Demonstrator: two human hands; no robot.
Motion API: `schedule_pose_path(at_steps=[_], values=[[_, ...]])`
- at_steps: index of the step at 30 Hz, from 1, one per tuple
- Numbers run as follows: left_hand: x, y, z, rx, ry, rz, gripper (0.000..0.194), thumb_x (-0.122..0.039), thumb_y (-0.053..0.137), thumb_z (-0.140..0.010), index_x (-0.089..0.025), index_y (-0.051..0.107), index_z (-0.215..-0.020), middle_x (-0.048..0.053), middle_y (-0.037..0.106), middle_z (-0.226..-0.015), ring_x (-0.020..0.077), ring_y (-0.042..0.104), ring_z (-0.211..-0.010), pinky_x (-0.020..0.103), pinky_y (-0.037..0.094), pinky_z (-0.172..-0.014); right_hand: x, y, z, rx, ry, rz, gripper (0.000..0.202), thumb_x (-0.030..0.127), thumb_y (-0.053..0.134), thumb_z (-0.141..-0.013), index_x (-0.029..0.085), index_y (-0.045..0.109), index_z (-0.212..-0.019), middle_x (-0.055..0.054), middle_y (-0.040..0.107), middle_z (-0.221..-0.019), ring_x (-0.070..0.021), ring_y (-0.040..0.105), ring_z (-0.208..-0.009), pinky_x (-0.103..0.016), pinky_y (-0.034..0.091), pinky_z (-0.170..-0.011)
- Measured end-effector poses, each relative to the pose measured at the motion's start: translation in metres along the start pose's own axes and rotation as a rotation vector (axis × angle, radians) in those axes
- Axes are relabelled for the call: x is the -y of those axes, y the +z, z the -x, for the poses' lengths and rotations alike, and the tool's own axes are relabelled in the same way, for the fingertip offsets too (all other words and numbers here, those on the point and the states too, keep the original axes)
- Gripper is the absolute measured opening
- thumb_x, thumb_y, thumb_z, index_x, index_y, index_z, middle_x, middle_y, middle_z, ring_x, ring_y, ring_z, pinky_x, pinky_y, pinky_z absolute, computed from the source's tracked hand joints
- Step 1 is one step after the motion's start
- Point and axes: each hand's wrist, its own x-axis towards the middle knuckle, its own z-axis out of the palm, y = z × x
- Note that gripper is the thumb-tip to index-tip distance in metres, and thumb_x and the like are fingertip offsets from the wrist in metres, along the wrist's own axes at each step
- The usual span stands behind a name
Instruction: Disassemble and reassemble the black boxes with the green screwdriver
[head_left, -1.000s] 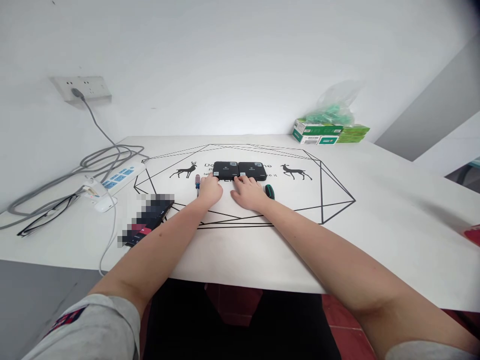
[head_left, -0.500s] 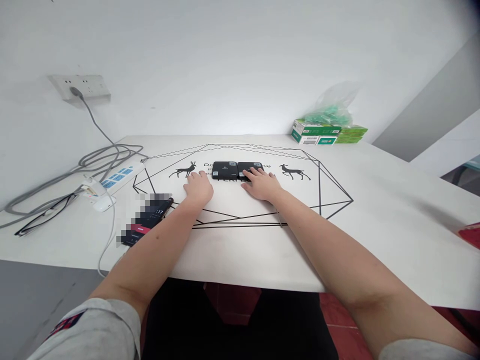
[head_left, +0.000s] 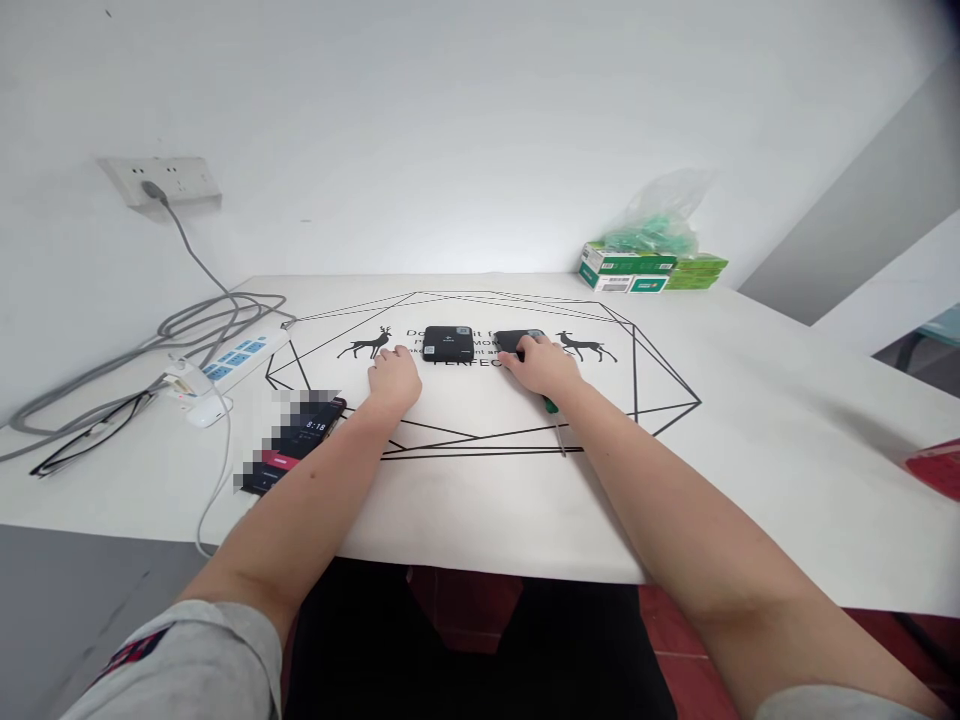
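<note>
A flat black square box (head_left: 448, 343) with small white labels lies near the middle of the printed mat. A similar black box (head_left: 517, 336) lies to its right, with a gap between them. My right hand (head_left: 546, 366) has its thumb and fingers on this second box and partly covers it. Left of the first box, my left hand (head_left: 395, 380) rests on the mat, fingers slightly bent and apart, holding nothing. A screwdriver (head_left: 556, 418) with a green handle lies partly hidden beneath my right wrist.
A phone (head_left: 304, 440) lies beside my left forearm. Further left are a power strip (head_left: 244, 358), coiled grey cable (head_left: 180, 318) and glasses (head_left: 90, 435). Green-and-white boxes (head_left: 626, 265) under a plastic bag (head_left: 660, 225) stand at the back right. A red object (head_left: 934, 465) sits at the right edge.
My right hand and the right black box have moved to the right, opening a gap between the two boxes. More of the screwdriver shows. My left hand has barely moved.
</note>
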Motion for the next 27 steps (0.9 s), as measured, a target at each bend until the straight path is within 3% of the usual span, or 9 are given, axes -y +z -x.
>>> schedule_pose_path(at_steps=[3,6,9,15,16,19,22,24,27], values=[[-0.003,-0.001,0.003,-0.041,0.04,0.012,0.055,-0.014,0.054,-0.1,-0.011,0.049,-0.154,0.028,0.055,-0.157,0.0384,0.05,-0.15,0.048,0.045,-0.117,-0.001,0.004,-0.001,-0.044,0.117,-0.056,0.085,0.077,0.055,-0.098,0.013,0.051,-0.155,-0.03,0.05,-0.161,-0.0493,0.05,-0.151,-0.061,0.048,-0.117],[-0.004,-0.002,0.004,-0.117,0.089,0.044,0.045,-0.02,0.054,-0.102,-0.014,0.058,-0.146,0.025,0.062,-0.149,0.0387,0.052,-0.147,0.051,0.042,-0.12,-0.004,0.008,-0.007,-0.047,0.186,-0.095,0.094,0.075,0.065,-0.091,0.009,0.048,-0.156,-0.033,0.053,-0.157,-0.0515,0.053,-0.147,-0.058,0.05,-0.114],[-0.005,-0.002,0.003,-0.198,0.136,0.103,0.042,-0.021,0.053,-0.103,-0.016,0.062,-0.144,0.023,0.064,-0.147,0.0395,0.052,-0.147,0.053,0.039,-0.124,-0.011,0.006,-0.015,-0.116,0.21,-0.189,0.085,0.067,0.07,-0.087,0.01,0.054,-0.148,-0.03,0.065,-0.145,-0.0486,0.057,-0.141,-0.056,0.05,-0.113],[-0.007,-0.004,0.006,-0.268,0.345,0.278,0.045,-0.02,0.049,-0.105,-0.019,0.061,-0.148,0.017,0.065,-0.151,0.0344,0.053,-0.147,0.05,0.038,-0.128,-0.014,-0.023,-0.016,-0.134,0.299,-0.78,0.061,0.064,0.058,-0.092,0.021,0.062,-0.136,-0.018,0.073,-0.137,-0.0356,0.07,-0.121,-0.049,0.058,-0.104],[-0.008,-0.004,0.008,-0.265,0.376,0.33,0.046,-0.023,0.049,-0.107,-0.019,0.058,-0.152,0.017,0.063,-0.155,0.0336,0.052,-0.149,0.049,0.038,-0.129,-0.01,-0.028,-0.012,-0.087,0.253,-0.843,0.06,0.063,0.047,-0.097,0.022,0.062,-0.137,-0.016,0.076,-0.132,-0.0323,0.073,-0.113,-0.045,0.061,-0.098],[-0.009,0.001,0.012,-0.222,0.488,0.521,0.069,-0.042,0.057,-0.108,-0.018,0.036,-0.17,0.018,0.045,-0.173,0.0335,0.041,-0.161,0.05,0.033,-0.133,0.016,-0.036,0.008,0.263,0.08,-1.191,0.076,0.067,0.021,-0.103,0.015,0.057,-0.145,-0.022,0.076,-0.13,-0.0328,0.076,-0.109,-0.046,0.065,-0.093],[-0.01,0.007,0.015,-0.122,0.583,0.66,0.113,-0.055,0.076,-0.096,-0.02,0.008,-0.178,0.021,0.022,-0.184,0.0378,0.024,-0.17,0.054,0.03,-0.134,0.046,-0.03,0.035,0.52,-0.111,-1.146,0.088,0.069,0.005,-0.103,0.014,0.062,-0.141,-0.023,0.078,-0.126,-0.0329,0.076,-0.111,-0.047,0.066,-0.093],[-0.012,0.007,0.017,-0.082,0.566,0.706,0.133,-0.055,0.087,-0.085,-0.024,0.0,-0.179,0.021,0.02,-0.183,0.0405,0.023,-0.169,0.056,0.031,-0.133,0.06,-0.024,0.048,0.624,-0.18,-1.226,0.089,0.069,0.005,-0.104,0.014,0.066,-0.136,-0.023,0.08,-0.124,-0.0337,0.078,-0.11,-0.05,0.067,-0.093],[-0.014,0.0,0.022,-0.089,0.489,0.701,0.14,-0.05,0.093,-0.076,-0.028,0.001,-0.18,0.019,0.033,-0.174,0.0403,0.033,-0.164,0.057,0.034,-0.131,0.061,-0.025,0.052,0.68,-0.254,-1.216,0.08,0.058,0.006,-0.108,0.015,0.07,-0.13,-0.02,0.082,-0.12,-0.0341,0.079,-0.109,-0.052,0.066,-0.094]])
